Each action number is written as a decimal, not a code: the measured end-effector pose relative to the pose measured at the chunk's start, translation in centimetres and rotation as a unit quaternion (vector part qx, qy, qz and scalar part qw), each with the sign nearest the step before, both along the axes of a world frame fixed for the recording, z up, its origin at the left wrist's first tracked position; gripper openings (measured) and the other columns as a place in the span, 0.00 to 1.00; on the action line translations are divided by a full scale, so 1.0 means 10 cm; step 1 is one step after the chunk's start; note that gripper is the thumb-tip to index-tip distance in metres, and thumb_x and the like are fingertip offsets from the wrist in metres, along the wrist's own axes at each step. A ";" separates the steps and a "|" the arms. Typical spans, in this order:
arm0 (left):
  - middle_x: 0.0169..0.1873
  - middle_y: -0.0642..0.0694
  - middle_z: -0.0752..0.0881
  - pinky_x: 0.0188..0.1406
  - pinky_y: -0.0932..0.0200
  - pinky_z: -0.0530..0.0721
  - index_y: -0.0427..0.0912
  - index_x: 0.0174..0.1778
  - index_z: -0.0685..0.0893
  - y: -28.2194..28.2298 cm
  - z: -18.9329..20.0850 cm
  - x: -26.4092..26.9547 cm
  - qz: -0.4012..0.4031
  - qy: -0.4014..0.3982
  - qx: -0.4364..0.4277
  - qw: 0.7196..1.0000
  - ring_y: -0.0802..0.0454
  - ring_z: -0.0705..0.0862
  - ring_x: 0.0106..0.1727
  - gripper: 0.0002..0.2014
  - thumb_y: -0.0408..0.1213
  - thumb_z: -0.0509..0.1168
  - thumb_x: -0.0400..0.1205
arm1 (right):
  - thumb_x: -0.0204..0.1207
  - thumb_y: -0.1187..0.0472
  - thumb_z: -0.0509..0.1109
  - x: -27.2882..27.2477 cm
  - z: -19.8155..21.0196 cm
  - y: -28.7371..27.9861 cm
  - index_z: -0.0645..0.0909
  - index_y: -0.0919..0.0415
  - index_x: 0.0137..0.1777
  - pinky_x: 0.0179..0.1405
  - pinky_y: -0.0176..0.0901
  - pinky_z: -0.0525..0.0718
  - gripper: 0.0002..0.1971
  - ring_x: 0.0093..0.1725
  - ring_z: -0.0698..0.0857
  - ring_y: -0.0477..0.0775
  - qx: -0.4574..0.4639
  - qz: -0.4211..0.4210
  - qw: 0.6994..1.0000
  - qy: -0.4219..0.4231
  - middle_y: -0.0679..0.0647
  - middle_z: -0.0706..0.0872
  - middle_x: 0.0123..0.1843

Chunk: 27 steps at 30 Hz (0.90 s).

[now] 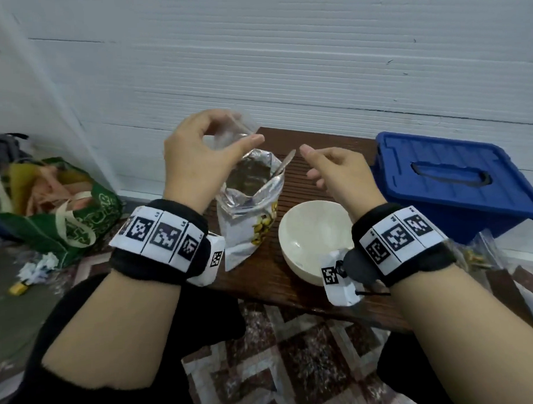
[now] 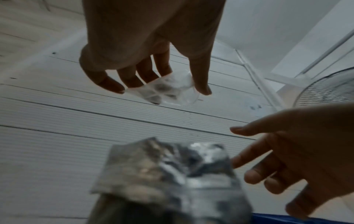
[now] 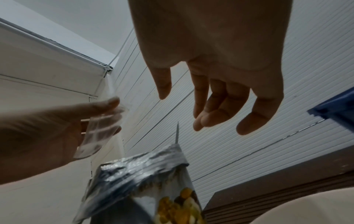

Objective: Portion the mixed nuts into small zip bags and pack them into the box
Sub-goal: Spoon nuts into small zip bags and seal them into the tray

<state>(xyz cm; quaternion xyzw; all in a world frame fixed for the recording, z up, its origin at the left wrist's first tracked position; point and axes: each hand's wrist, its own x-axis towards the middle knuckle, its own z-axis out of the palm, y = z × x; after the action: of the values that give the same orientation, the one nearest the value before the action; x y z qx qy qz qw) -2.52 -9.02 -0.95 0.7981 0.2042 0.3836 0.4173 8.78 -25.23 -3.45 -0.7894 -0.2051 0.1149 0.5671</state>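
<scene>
Mixed nuts sit out of sight inside the tall silver foil pouch with nuts printed on its front, standing open-mouthed on the dark brown slatted wooden counter; a metal spoon handle leans out of its mouth, likely left there for scooping. Above the pouch the left hand pinches a small clear plastic zip bag between thumb and curled fingers, held over the opening, probably so spilled nuts drop back in. Whether the bag's mouth is parted I cannot tell. The right hand hovers just beside, fingers loosely curled and holding nothing, seemingly about to help open the bag or take the spoon. An empty cream round bowl stands near the pouch, and the blue lidded plastic box waits closed at the counter's right end. Behind runs a white ribbed panel wall; a green fabric tote bag slumps on the patterned tile floor at left.
</scene>
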 end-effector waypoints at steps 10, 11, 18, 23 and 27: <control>0.49 0.60 0.86 0.58 0.66 0.81 0.52 0.55 0.85 0.39 -0.34 -0.02 0.006 0.102 -0.014 0.995 0.65 0.83 0.52 0.25 0.53 0.80 0.64 | 0.80 0.57 0.69 -0.02 -0.05 0.39 0.88 0.57 0.45 0.40 0.24 0.71 0.07 0.43 0.81 0.39 -0.064 0.012 0.990 -0.127 0.47 0.87 0.44; 0.47 0.62 0.85 0.52 0.73 0.80 0.54 0.54 0.84 0.39 -0.35 -0.02 0.000 0.117 -0.013 0.993 0.70 0.81 0.49 0.23 0.53 0.80 0.65 | 0.81 0.57 0.67 -0.04 -0.04 0.40 0.87 0.57 0.47 0.36 0.22 0.70 0.08 0.41 0.79 0.38 -0.076 0.018 0.986 -0.149 0.47 0.86 0.44; 0.41 0.63 0.82 0.45 0.66 0.82 0.60 0.48 0.81 0.38 -0.35 -0.02 -0.033 0.144 0.012 0.989 0.66 0.82 0.44 0.21 0.53 0.81 0.64 | 0.81 0.56 0.63 -0.12 0.05 0.42 0.85 0.54 0.51 0.54 0.62 0.81 0.09 0.46 0.86 0.53 -0.036 0.039 0.947 -0.318 0.44 0.87 0.42; 0.40 0.59 0.85 0.49 0.58 0.87 0.67 0.40 0.78 0.35 -0.32 -0.04 -0.061 0.151 0.029 0.986 0.57 0.85 0.46 0.19 0.54 0.81 0.63 | 0.80 0.59 0.64 -0.12 -0.01 0.38 0.86 0.53 0.48 0.45 0.49 0.65 0.08 0.40 0.79 0.57 -0.113 0.046 0.868 -0.481 0.45 0.86 0.38; 0.40 0.58 0.87 0.51 0.55 0.86 0.68 0.41 0.78 0.32 -0.33 -0.02 -0.073 0.142 0.034 0.987 0.54 0.86 0.46 0.19 0.53 0.81 0.62 | 0.80 0.58 0.63 -0.16 -0.15 0.41 0.86 0.53 0.46 0.42 0.44 0.54 0.09 0.42 0.76 0.56 -0.187 0.113 0.854 -0.473 0.45 0.86 0.37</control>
<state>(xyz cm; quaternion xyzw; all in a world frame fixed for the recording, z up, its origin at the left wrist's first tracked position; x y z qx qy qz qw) -2.75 -5.78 -4.26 0.8709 0.1891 0.2414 0.3839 7.17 -21.16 -4.92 -0.8109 -0.5111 -0.1729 0.2264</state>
